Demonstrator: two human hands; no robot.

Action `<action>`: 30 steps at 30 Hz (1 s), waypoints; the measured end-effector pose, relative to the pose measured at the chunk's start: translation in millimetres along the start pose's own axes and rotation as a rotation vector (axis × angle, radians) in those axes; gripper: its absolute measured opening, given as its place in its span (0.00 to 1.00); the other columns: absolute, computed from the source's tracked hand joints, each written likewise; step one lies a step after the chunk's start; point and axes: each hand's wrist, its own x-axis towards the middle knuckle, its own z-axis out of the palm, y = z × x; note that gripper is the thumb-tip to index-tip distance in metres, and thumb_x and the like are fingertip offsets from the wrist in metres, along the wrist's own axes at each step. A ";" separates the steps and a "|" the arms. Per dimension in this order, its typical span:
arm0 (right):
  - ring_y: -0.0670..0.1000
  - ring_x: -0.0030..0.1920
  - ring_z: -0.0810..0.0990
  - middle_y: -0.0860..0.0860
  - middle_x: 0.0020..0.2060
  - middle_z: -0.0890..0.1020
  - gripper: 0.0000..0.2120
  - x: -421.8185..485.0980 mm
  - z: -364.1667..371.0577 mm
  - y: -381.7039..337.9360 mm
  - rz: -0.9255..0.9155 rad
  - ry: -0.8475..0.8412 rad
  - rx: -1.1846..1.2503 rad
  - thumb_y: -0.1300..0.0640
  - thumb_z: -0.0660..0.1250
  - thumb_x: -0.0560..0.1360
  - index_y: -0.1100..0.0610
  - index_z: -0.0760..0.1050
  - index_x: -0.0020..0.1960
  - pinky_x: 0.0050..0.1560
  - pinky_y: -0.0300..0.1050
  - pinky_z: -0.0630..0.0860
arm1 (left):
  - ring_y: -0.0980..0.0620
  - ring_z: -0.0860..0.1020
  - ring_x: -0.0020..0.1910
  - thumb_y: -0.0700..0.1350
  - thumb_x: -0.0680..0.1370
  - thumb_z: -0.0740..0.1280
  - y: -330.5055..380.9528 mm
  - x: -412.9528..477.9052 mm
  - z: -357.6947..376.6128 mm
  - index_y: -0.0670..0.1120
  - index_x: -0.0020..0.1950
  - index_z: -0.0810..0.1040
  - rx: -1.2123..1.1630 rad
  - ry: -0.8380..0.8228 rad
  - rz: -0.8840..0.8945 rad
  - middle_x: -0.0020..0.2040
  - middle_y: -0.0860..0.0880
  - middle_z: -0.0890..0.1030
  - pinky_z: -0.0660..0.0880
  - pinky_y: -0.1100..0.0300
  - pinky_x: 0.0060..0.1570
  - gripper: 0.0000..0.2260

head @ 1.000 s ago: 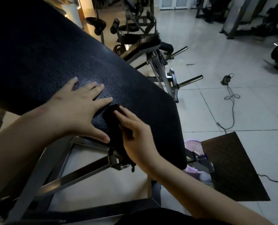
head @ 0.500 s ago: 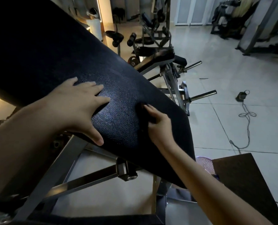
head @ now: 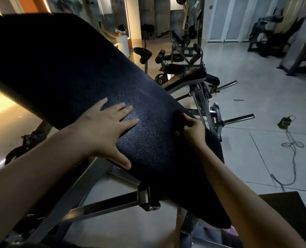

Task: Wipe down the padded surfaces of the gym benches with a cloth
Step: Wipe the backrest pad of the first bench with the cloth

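Note:
A long black padded bench (head: 62,72) with pebbled vinyl slants from the upper left down to the lower right on a steel frame. My left hand (head: 109,127) lies flat on the pad's near side, fingers spread, thumb hooked over the lower edge. My right hand (head: 193,127) holds a dark cloth (head: 178,120) against the pad's far right edge, fingers curled over it. The cloth is nearly the same colour as the pad and mostly hidden under the hand.
The bench's steel frame (head: 102,208) runs below the pad. Another bench machine (head: 189,74) with bare plate pegs (head: 238,119) stands just behind. A charger and cable (head: 289,138) lie on the tiled floor to the right. A dark board (head: 289,210) sits at lower right.
My right hand slid the cloth up the pad and outward to its far right edge. My left hand stayed flat on the pad. The view tilted up toward the room.

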 end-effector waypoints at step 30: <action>0.45 0.67 0.73 0.52 0.65 0.76 0.25 -60.8 45.4 -61.7 -0.443 -0.257 0.079 0.73 0.63 0.69 0.60 0.77 0.64 0.67 0.35 0.67 | 0.49 0.30 0.76 0.83 0.57 0.51 -54.2 -9.8 -5.6 0.62 0.76 0.33 -0.042 -0.064 -0.144 0.77 0.49 0.29 0.30 0.37 0.69 0.55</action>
